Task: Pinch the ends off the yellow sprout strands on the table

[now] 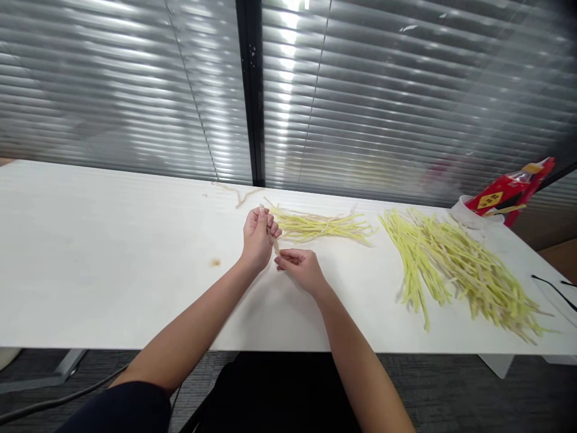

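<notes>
Here, a pale strip (269, 231), its long axis nearly upright, is clamped near its top in the closed left hand (258, 236) and pinched at its lower end by the right hand (301, 267), just left of the small yellow bundle (322, 227).

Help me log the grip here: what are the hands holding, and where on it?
One pale strip: the left hand is closed around its upper part, and the right hand pinches its lower end.
</notes>
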Tool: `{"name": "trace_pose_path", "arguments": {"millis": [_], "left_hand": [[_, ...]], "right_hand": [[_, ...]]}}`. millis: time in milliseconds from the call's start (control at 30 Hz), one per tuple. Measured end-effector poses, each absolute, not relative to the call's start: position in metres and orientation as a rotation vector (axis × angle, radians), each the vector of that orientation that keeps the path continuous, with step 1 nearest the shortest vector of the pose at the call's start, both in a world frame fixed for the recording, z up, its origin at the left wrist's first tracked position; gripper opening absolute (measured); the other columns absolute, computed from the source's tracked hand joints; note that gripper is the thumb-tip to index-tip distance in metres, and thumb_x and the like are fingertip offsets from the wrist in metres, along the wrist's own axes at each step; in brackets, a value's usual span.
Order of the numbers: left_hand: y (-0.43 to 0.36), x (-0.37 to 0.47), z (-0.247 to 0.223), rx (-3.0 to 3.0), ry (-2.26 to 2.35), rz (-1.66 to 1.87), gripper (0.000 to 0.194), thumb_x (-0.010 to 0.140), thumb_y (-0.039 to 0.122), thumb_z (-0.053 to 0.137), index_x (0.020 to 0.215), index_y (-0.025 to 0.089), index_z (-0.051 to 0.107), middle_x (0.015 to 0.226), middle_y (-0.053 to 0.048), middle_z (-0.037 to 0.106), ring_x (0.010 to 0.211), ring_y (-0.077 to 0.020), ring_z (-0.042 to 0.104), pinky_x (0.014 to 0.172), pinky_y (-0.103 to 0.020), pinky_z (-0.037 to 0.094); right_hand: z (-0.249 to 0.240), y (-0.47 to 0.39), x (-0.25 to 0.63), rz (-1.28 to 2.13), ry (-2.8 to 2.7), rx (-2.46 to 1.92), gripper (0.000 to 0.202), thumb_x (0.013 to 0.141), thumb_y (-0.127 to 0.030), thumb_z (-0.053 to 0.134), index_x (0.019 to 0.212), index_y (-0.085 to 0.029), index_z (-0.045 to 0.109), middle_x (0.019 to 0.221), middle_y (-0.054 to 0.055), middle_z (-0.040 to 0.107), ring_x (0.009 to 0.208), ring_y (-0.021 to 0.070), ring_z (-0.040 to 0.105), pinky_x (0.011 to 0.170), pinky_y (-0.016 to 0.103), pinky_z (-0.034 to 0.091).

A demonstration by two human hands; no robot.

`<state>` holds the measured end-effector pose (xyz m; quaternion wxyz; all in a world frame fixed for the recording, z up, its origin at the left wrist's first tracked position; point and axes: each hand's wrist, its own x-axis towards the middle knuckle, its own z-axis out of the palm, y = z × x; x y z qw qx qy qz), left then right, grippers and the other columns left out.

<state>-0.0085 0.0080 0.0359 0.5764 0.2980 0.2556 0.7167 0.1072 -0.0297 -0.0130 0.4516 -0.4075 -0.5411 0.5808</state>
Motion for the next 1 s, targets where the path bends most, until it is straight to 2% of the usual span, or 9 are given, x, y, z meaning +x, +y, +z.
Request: {"name": "trace_pose_path", "arguments": {"millis": [167,233,367,500,600,733,900,1000], "left_hand": [[0.009,-0.008,0.034,0.68,0.606,1.661,0.022,0.082,0.034,0.062,0.08,0.019,0.046,0.058,0.007,0.038,0.045,-0.0039,0.037,0.043,-0.014,0.033],[0.01,-0.01,0.034,0.668,0.624,1.647,0.021,0.082,0.032,0.061,0.079,0.019,0.045,0.058,0.007,0.04,0.044,-0.0041,0.038,0.043,-0.015,0.034],[0.014,-0.017,0.035,0.611,0.646,1.588,0.014,0.085,0.026,0.057,0.08,0.018,0.047,0.061,0.005,0.047,0.047,-0.0052,0.045,0.048,-0.017,0.042],[0.019,-0.024,0.038,0.438,0.631,1.469,0.007,0.087,0.015,0.051,0.079,0.015,0.049,0.062,0.004,0.05,0.05,-0.0044,0.05,0.055,-0.017,0.048],[0.019,-0.025,0.039,0.352,0.62,1.3,0.011,0.088,0.013,0.048,0.077,0.014,0.05,0.061,0.003,0.052,0.05,-0.0049,0.053,0.05,-0.015,0.048],[0.014,-0.022,0.034,0.385,0.591,1.043,0.011,0.086,0.02,0.053,0.076,0.014,0.052,0.061,0.001,0.053,0.052,-0.0091,0.058,0.035,-0.014,0.038],[0.008,-0.019,0.031,0.56,0.575,1.001,0.009,0.08,0.02,0.062,0.08,0.013,0.056,0.066,0.0,0.058,0.058,-0.0092,0.061,0.053,-0.019,0.051],[0.004,-0.018,0.035,0.732,0.662,0.958,0.014,0.078,0.024,0.066,0.078,0.012,0.058,0.068,-0.004,0.061,0.059,-0.0118,0.062,0.051,-0.02,0.05]], "right_hand": [[-0.015,-0.029,0.106,1.312,-1.455,-1.043,0.021,0.072,-0.033,0.067,0.081,-0.015,0.072,0.069,0.004,0.068,0.065,0.0184,0.066,0.066,0.033,0.055],[-0.014,-0.03,0.106,1.282,-1.454,-1.056,0.023,0.072,-0.033,0.067,0.086,-0.015,0.071,0.069,0.004,0.067,0.063,0.0177,0.066,0.066,0.033,0.055],[-0.004,-0.033,0.11,1.329,-1.411,-0.956,0.052,0.068,-0.033,0.071,0.117,-0.019,0.058,0.074,0.002,0.067,0.065,0.0158,0.065,0.07,0.033,0.054],[0.009,-0.037,0.117,1.416,-1.502,-0.731,0.074,0.06,-0.028,0.079,0.126,-0.025,0.048,0.095,0.005,0.066,0.077,0.0165,0.064,0.078,0.037,0.053],[0.009,-0.037,0.117,1.342,-1.582,-0.696,0.066,0.064,-0.024,0.075,0.125,-0.027,0.05,0.102,0.006,0.065,0.08,0.0172,0.064,0.078,0.036,0.053],[0.001,-0.034,0.114,1.253,-1.536,-0.72,0.039,0.075,-0.021,0.062,0.114,-0.024,0.06,0.098,0.006,0.067,0.078,0.0165,0.064,0.076,0.035,0.053],[-0.002,-0.032,0.117,0.999,-1.648,-0.79,0.026,0.077,-0.021,0.059,0.1,-0.024,0.071,0.085,0.003,0.07,0.065,0.0138,0.06,0.069,0.032,0.051],[-0.006,-0.031,0.121,0.811,-1.788,-0.837,0.023,0.076,-0.023,0.062,0.095,-0.026,0.073,0.083,0.003,0.071,0.058,0.0132,0.056,0.062,0.03,0.05]]}}
